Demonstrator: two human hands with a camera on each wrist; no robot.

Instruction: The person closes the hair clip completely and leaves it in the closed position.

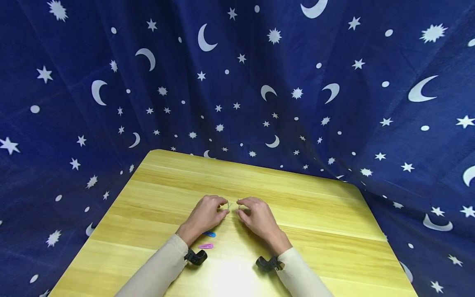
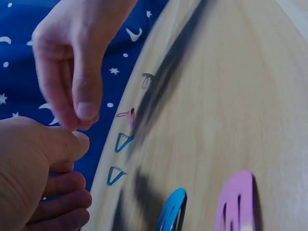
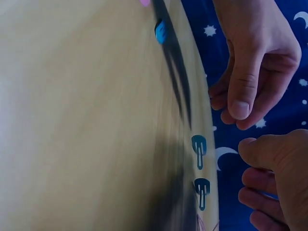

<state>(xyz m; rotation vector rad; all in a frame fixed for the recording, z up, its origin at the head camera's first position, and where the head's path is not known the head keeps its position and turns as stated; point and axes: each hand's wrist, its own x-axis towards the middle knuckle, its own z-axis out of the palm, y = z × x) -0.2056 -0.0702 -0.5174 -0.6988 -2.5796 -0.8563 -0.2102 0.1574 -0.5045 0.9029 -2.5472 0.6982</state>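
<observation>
Close together over the middle of the table, my left hand (image 1: 207, 212) and right hand (image 1: 258, 216) face each other, a small gap between their fingertips. Between left thumb and forefinger the head view shows a thin pale strip (image 1: 228, 205). A similar thin strip (image 1: 238, 205) spans the right thumb and forefinger. I cannot tell what these strips are; the fingers hide them in both wrist views. Below the left hand lie a blue snap hair clip (image 1: 209, 234) and a pink snap hair clip (image 1: 205, 246). Teal clips (image 2: 115, 175) lie farther off.
The left wrist view also shows a small pink clip (image 2: 126, 115) and a greyish clip (image 2: 147, 79) near the wooden table's (image 1: 315, 247) edge. Behind the table hangs a dark blue curtain (image 1: 237, 90) with moons and stars. Each wrist wears a black camera mount (image 1: 196, 256).
</observation>
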